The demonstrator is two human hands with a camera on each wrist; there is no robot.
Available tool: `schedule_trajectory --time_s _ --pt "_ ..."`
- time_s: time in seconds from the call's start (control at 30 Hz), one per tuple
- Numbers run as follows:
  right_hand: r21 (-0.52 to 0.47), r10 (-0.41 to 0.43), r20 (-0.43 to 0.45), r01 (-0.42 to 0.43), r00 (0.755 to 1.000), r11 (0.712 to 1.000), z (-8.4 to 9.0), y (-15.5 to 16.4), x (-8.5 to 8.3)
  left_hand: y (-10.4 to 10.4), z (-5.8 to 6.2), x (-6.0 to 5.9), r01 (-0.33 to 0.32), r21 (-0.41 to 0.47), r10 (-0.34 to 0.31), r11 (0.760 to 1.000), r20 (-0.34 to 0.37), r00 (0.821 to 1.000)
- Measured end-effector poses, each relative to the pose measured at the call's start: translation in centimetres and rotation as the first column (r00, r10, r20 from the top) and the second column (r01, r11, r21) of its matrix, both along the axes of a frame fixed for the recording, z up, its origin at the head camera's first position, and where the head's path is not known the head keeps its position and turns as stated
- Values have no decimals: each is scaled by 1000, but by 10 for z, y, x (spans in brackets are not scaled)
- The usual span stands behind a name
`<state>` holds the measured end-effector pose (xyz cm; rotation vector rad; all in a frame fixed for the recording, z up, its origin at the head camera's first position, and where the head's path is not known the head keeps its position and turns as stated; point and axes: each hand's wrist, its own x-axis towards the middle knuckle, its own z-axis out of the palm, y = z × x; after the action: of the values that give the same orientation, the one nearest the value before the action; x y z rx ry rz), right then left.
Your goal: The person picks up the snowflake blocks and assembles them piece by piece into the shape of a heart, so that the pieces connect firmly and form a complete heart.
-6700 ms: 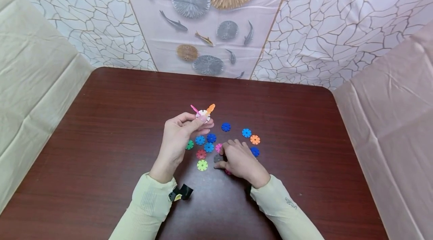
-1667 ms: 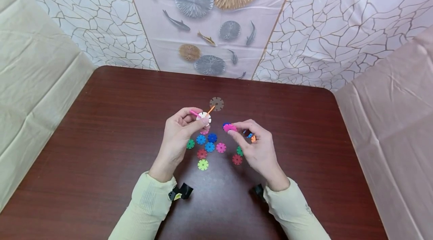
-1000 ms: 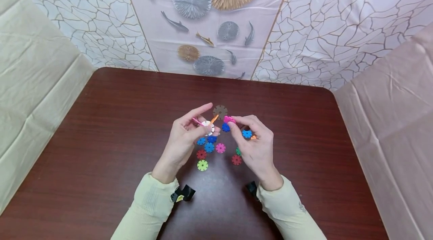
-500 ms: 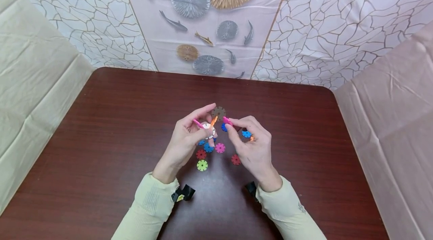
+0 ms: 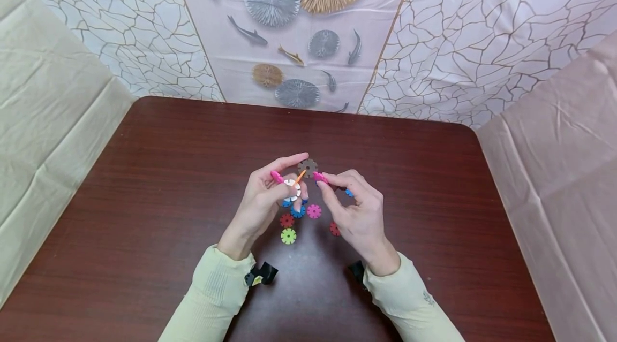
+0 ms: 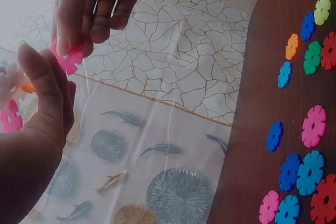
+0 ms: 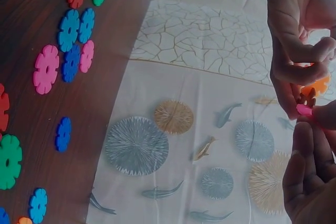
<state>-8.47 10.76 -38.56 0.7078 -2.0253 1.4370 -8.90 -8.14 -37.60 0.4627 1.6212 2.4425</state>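
In the head view my left hand (image 5: 260, 195) pinches a white notched plastic disc (image 5: 292, 190) between thumb and fingers. Fixed to it are a pink disc (image 5: 277, 176) on the left and an orange disc (image 5: 300, 176) at upper right. A brown disc (image 5: 308, 167) joins the orange one, and my left index finger reaches along to its top edge. My right hand (image 5: 359, 208) pinches another pink disc (image 5: 319, 176) close beside the brown disc. Whether those two touch is unclear. In the left wrist view this pink disc (image 6: 70, 62) hangs from the right fingertips.
Loose discs lie on the dark red table (image 5: 193, 144) below the hands: lime (image 5: 288, 236), red (image 5: 286, 220), pink (image 5: 314, 211) and several blue ones. More green, orange and blue discs (image 6: 274, 136) show in the left wrist view. Patterned cloth (image 5: 299, 42) hangs behind.
The brown disc, lying on the table at first, is now joined to the orange disc. My right hand has picked up a pink disc and moved it left, close to the brown one.
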Motion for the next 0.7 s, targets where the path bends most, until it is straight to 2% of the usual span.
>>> schedule_trajectory --time_s 0.13,0.37,0.7 --pt "8 -8 -14 8 1000 1000 2 0 1 1 0 0 -10 -25 9 1000 -27 1000" --pt "20 -2 -72 3 997 1000 3 -2 1 2 -1 -2 -74 -95 70 993 -48 996" --pt "59 -35 -134 43 990 997 5 -2 2 9 -6 -2 -118 -112 105 987 -122 987"
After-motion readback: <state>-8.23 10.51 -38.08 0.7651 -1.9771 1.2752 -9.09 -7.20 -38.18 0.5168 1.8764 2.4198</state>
